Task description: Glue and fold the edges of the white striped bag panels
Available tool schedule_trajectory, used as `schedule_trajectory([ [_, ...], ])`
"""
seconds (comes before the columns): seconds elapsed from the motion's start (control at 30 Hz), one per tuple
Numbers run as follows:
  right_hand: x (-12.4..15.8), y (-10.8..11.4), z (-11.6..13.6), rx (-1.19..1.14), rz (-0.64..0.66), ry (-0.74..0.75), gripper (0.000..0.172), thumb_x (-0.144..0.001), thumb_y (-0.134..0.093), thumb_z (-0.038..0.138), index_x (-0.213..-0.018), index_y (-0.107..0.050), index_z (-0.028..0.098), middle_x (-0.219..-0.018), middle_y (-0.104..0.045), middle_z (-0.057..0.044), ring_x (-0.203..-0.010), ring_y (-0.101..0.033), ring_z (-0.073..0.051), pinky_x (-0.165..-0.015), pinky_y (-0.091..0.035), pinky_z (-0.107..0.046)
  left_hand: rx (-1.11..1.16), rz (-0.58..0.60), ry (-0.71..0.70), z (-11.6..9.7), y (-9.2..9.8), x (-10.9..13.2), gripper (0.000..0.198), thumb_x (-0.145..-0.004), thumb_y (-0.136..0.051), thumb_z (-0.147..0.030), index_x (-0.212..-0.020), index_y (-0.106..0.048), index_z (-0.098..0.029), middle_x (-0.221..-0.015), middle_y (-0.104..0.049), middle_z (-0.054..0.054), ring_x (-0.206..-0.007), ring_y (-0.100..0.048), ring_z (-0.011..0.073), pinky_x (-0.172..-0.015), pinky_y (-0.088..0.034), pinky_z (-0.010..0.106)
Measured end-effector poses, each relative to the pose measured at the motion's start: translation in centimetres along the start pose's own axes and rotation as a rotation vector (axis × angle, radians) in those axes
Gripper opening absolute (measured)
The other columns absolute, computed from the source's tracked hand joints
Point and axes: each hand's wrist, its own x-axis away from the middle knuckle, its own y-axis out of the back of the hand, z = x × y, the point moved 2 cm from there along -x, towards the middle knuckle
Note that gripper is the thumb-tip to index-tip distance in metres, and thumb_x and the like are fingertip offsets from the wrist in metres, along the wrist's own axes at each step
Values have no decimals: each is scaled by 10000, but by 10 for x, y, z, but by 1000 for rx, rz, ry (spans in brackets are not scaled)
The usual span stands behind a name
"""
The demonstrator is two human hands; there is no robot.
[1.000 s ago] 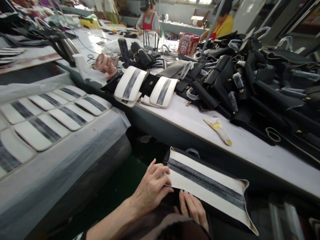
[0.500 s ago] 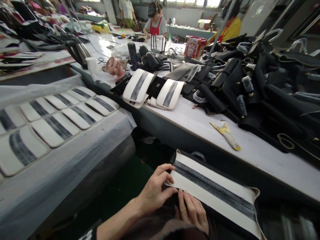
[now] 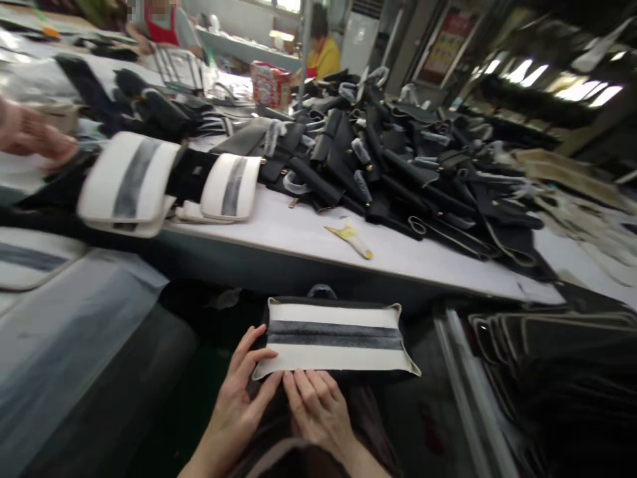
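Observation:
A black bag with a white panel and a dark lengthwise stripe lies in front of me, the panel facing up. The panel's corners curl up a little. My left hand grips the left end, its fingers over the edge and its thumb at the near left corner. Beside it, my right hand has its fingers together, pressed on the near long edge; its thumb is hidden. Behind the far edge shows a plastic-wrapped loop, perhaps a handle.
A white table runs across ahead, bearing a yellow-and-white tapered object, piled black bags and stacked white striped panels. More panels lie at left. Dark edged pieces stand at right. Another person's blurred hand is far left.
My view has swung right, so the table's things sit further left and the right-hand stack shows. My hands keep their hold on the bag. A blurred hand has come in at far left.

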Motion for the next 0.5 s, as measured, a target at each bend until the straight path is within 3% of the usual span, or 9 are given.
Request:
schedule_trajectory([
  [0.17,12,21,-20,-65,22,-75,421,-898,-368,95,-1253,-586,34,-1109,-688,-137,-1130,-582,-213,-952,-540,-341,-332,82,-279,4,8,-27,391,-901,-556,-332,-1291,-528,-327,-1586,-245,28,-1458,-208,353,-1130,-268,647],
  [0.33,28,32,-34,-9,0,-133,416,-855,-434,60,-1234,-601,24,-1081,-688,-149,-1099,-606,-234,-921,-565,-352,-614,203,-506,0,6,-52,636,-828,-652,-431,-1421,-429,-379,-1592,-256,23,-1425,-296,363,-1126,-294,617],
  [0.5,32,45,-41,-73,-197,-222,272,-895,-489,102,-1101,-663,78,-946,-701,-107,-976,-642,-206,-836,-587,-315,-698,324,-619,-12,-10,-72,826,-757,-732,-487,-1474,-335,-388,-1589,-257,20,-1420,-308,362,-1142,-282,590],
])
